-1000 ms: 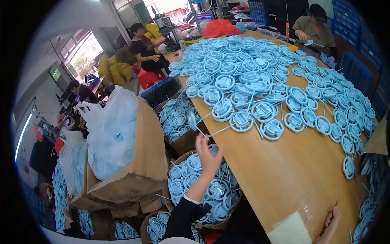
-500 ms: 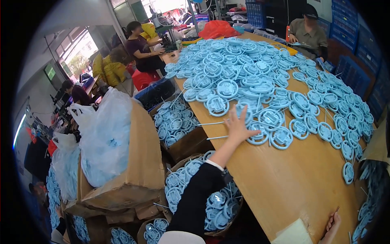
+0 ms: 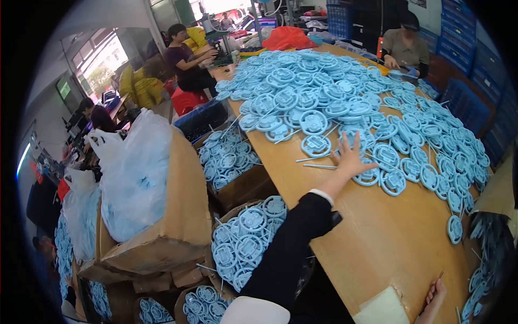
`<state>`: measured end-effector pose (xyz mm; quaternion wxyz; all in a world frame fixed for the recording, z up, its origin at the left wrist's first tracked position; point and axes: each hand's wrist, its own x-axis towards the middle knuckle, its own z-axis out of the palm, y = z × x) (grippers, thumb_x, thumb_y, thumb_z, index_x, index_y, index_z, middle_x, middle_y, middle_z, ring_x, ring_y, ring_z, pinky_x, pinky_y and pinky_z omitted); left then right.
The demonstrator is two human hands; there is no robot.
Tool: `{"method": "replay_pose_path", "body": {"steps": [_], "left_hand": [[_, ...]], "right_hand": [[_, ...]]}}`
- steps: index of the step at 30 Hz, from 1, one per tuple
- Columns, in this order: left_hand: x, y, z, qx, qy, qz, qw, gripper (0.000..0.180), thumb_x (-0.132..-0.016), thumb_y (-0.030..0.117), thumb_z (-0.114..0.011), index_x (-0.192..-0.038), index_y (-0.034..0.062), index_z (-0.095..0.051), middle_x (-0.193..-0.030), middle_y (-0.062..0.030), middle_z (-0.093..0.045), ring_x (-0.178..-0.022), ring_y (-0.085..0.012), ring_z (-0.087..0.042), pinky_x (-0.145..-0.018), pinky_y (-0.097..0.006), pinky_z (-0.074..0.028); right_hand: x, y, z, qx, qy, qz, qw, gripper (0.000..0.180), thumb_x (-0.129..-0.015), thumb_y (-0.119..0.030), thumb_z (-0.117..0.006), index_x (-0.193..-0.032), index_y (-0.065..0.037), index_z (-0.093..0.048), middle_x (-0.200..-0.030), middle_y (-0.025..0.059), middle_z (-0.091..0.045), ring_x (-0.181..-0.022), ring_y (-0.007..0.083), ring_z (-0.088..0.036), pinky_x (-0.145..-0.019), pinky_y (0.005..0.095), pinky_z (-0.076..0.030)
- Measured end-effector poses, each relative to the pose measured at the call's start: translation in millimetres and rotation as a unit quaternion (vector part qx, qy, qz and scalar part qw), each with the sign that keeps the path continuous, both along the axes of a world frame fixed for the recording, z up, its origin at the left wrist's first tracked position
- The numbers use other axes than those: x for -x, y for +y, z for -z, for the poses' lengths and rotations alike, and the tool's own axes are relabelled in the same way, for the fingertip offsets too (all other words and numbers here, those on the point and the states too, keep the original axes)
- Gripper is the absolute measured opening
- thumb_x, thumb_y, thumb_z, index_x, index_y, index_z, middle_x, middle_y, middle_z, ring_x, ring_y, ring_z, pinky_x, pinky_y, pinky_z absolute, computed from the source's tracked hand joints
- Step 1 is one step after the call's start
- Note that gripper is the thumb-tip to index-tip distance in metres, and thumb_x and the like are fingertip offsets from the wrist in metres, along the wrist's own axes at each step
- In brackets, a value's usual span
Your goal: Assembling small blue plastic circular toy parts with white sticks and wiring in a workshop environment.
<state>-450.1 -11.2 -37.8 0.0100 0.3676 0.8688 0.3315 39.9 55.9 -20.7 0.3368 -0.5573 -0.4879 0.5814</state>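
The table (image 3: 372,237) lies under the left hand (image 3: 349,160). A pile of blue parts (image 3: 315,121) covers it beyond and right of that hand, whose fingers spread wide over the near edge, 2 stems (image 3: 313,159) just left. Well left stands a carton (image 3: 190,178) with a bag (image 3: 135,189). The right hand (image 3: 435,296), near a pale sheet (image 3: 384,309) on its left, grips a thin tool (image 3: 442,274).

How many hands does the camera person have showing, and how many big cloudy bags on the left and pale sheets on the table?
Left hand and right hand: 2
Big cloudy bags: 2
Pale sheet: 1
Total: 5, leaving out the blue round pieces, too overlapped to count
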Motion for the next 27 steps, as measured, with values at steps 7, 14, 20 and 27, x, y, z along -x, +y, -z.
{"method": "replay_pose_path", "body": {"steps": [7,14,20,27], "left_hand": [[13,-92,-15,0.087,0.090,-0.124,0.984,0.115,-0.050,0.069,-0.060,-0.134,0.0158,-0.004,-0.135,-0.0249,0.002,-0.125,-0.0406,0.001,-0.093,-0.061,-0.003],[53,-82,11,0.195,0.038,0.008,0.980,0.112,-0.045,0.073,-0.059,-0.134,0.0242,-0.011,-0.135,-0.0265,-0.005,-0.125,-0.0422,-0.004,-0.092,-0.062,-0.002],[55,-59,14,0.168,0.064,-0.027,0.983,0.107,-0.048,0.074,-0.056,-0.133,0.0248,-0.014,-0.134,-0.0281,-0.006,-0.124,-0.0440,-0.005,-0.094,-0.058,-0.003],[92,-90,-10,0.143,0.042,0.078,0.986,0.103,-0.048,0.063,-0.065,-0.130,0.0158,-0.026,-0.130,-0.0227,-0.024,-0.117,-0.0385,-0.029,-0.094,-0.046,-0.026]], "right_hand": [[-25,-8,49,-0.026,0.037,-0.024,0.999,0.023,-0.081,-0.029,-0.047,-0.069,-0.010,-0.048,-0.049,-0.0050,-0.036,-0.033,0.0021,-0.029,-0.025,0.0171,-0.018],[-26,-1,39,-0.016,0.018,0.004,1.000,0.022,-0.081,-0.029,-0.048,-0.070,-0.009,-0.048,-0.048,-0.0037,-0.036,-0.030,0.0045,-0.028,-0.024,0.0181,-0.017],[-24,-2,51,-0.011,0.018,0.006,1.000,0.022,-0.082,-0.028,-0.047,-0.071,-0.009,-0.048,-0.047,-0.0032,-0.037,-0.029,0.0050,-0.027,-0.024,0.0185,-0.017],[-27,0,52,-0.003,0.009,0.005,1.000,0.023,-0.082,-0.028,-0.047,-0.069,-0.009,-0.048,-0.047,-0.0036,-0.036,-0.029,0.0049,-0.027,-0.023,0.0184,-0.017]]}}
